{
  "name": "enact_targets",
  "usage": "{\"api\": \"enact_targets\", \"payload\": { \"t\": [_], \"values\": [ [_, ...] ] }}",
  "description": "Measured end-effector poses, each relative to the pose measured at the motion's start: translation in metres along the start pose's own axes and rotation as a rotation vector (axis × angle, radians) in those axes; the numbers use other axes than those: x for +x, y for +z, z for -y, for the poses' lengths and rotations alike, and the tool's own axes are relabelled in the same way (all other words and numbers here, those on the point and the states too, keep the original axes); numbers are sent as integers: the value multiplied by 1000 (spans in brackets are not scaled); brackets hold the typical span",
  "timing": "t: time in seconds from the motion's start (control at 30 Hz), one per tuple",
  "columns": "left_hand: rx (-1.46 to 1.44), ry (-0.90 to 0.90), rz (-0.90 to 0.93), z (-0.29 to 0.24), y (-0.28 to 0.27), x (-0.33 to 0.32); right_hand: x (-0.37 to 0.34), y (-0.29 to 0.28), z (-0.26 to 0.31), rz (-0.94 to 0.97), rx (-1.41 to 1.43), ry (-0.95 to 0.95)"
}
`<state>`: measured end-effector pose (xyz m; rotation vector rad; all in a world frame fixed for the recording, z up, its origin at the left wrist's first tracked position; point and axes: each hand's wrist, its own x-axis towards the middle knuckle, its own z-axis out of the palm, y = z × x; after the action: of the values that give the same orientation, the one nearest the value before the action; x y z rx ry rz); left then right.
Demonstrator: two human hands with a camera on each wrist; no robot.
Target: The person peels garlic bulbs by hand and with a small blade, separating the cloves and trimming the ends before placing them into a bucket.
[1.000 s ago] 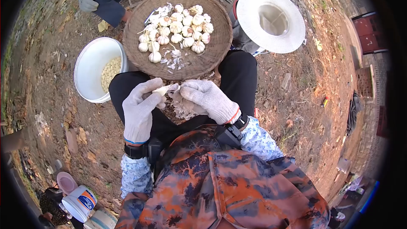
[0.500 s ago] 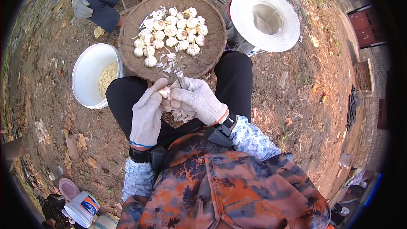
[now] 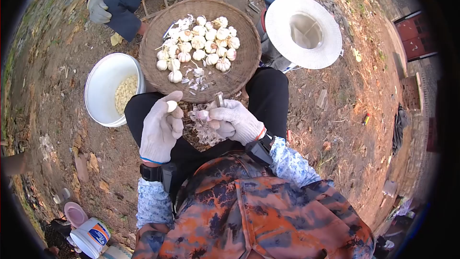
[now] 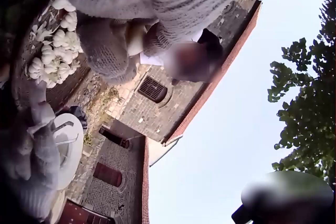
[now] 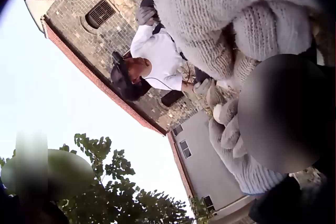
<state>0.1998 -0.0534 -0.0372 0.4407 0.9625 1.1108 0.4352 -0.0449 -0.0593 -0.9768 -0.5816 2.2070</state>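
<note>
Between thumb and forefinger my gloved left hand [image 3: 158, 129] pinches a pale, peeled garlic clove [image 3: 171, 106], to the left of the right hand. My gloved right hand [image 3: 239, 122] grips a small knife, its short metal blade [image 3: 220, 99] sticking up past the fingers; the handle is hidden in the palm. At the right fingertips is a pinkish, skin-covered piece of garlic [image 3: 202, 115]. Beyond both hands, whole garlic bulbs [image 3: 198, 42] and loose skins lie in a round wicker basket [image 3: 244, 74]. The left wrist view shows the clove [image 4: 135, 37] between the glove fingers.
A white bucket [image 3: 98, 97] holding peeled cloves [image 3: 126, 91] stands left of the basket. Garlic skins [image 3: 207, 133] lie between my knees. At the back right is a white brimmed hat [image 3: 328, 43]. Another person [image 5: 160, 58] sits across the basket.
The hands came together at the clove, with the knife blade showing, and are now apart. The left hand has moved away left with a bare clove; the right keeps the knife and skin-covered garlic.
</note>
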Motion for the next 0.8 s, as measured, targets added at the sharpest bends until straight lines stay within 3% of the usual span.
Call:
{"api": "enact_targets", "payload": {
  "t": [0.07, 0.1, 0.17, 0.2, 0.23, 0.27, 0.3, 0.33, 0.37, 0.43, 0.5, 0.53, 0.6, 0.63, 0.73, 0.8],
  "values": [
    [152, 208, -128, -23, -19, 10, -2, 3, 3, -116, -498, 16],
    [226, 339, -228, -37, -30, 16, 3, -4, -9, -45, -570, -160],
    [581, 663, -603, -53, -36, 19, 20, -31, -16, -77, -1308, -353],
    [577, 670, -596, -58, -45, 21, 28, -41, -10, -168, -1247, -435],
    [807, 770, -708, -60, -56, 20, 38, -47, 5, -257, -1181, -516],
    [1042, 864, -817, -60, -60, 18, 52, -51, 24, -489, -1260, -421],
    [1041, 867, -811, -57, -61, 16, 76, -69, 29, -668, -1188, -544],
    [819, 668, -683, -54, -57, 13, 87, -65, 53, -800, -1218, -404],
    [598, 476, -551, -52, -53, 10, 116, -95, 51, -824, -1184, -505],
    [444, 391, -363, -34, -44, 11, 164, -131, 54, -750, -1211, -494],
    [401, 341, -247, -23, -22, 15, 182, -131, 61, -601, -999, -225],
    [382, 296, -219, -20, -14, 15, 176, -115, 67, -666, -1082, -250],
    [369, 215, -179, -16, -2, 19, 177, -108, 58, -505, -914, -395],
    [375, 172, -164, -13, 2, 23, 147, -75, 63, -430, -833, -453],
    [360, 110, -156, 7, 20, 36, 90, -24, 62, -196, -620, -426],
    [341, 107, -157, 16, 20, 43, 62, -1, 56, -119, -686, -523]
  ]
}}
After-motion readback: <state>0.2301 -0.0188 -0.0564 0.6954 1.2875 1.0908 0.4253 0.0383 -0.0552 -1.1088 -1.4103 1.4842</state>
